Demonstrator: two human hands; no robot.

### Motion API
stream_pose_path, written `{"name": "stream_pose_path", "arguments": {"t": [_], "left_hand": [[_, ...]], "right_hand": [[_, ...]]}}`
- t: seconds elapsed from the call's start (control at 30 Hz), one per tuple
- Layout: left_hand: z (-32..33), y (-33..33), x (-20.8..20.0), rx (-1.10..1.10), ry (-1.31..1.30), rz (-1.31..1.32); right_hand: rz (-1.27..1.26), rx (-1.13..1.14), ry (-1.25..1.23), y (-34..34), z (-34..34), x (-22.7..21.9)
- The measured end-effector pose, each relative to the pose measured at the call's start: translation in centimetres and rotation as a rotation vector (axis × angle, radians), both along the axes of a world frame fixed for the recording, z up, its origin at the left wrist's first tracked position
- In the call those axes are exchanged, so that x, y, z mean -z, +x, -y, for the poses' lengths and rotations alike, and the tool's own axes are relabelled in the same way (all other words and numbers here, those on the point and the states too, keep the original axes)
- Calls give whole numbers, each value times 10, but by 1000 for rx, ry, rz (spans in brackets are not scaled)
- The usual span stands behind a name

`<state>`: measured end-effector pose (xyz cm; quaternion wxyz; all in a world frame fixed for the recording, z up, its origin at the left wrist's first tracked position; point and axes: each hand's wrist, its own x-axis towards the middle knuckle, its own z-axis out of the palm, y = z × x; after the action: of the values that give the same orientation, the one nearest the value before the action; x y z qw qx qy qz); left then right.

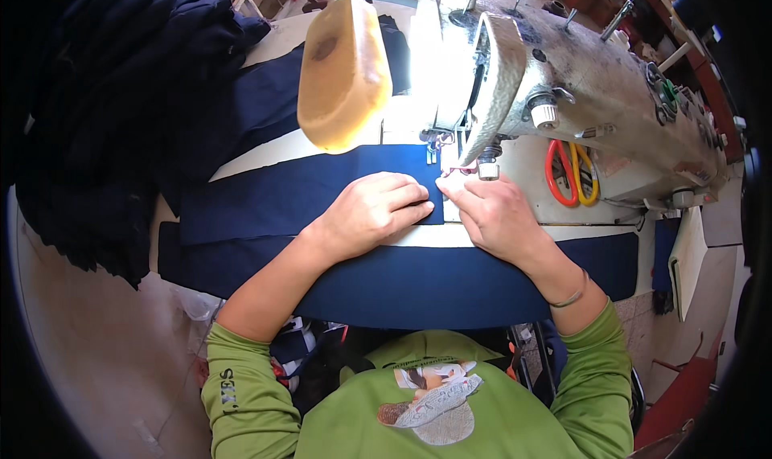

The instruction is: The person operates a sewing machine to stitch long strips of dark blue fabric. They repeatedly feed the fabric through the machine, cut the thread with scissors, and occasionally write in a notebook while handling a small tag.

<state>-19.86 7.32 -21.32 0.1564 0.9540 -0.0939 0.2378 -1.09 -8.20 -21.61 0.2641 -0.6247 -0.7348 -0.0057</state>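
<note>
A navy fabric piece (297, 190) lies flat on the sewing machine table, its right end by the presser foot (433, 152). My left hand (376, 214) rests on that end, fingers bent and pressed together against the cloth. At the fabric's right edge, just in front of the needle area, my right hand (498, 216) pinches with thumb and forefinger. The machine head partly covers the right fingers. A second navy piece (450, 282) runs along the table's front edge, under my forearms.
The sewing machine (595, 81) fills the back right, with red-and-yellow-handled scissors (572, 174) beneath its arm. A yellowish, rounded block-like part (342, 73) stands out over the cloth. Dark garments (121, 97) are heaped at the left, and a bright lamp shines by the needle.
</note>
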Motion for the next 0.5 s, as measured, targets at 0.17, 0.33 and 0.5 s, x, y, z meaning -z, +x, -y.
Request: {"name": "stream_pose_path", "arguments": {"t": [0.17, 0.33, 0.5], "left_hand": [[1, 3, -6, 53, 84, 68], [3, -2, -4, 21, 77, 24], [-1, -2, -3, -12, 57, 7]], "right_hand": [[-12, -28, 42, 3, -1, 2], [60, -43, -24, 2, 4, -2], [56, -60, -8, 1, 4, -6]]}}
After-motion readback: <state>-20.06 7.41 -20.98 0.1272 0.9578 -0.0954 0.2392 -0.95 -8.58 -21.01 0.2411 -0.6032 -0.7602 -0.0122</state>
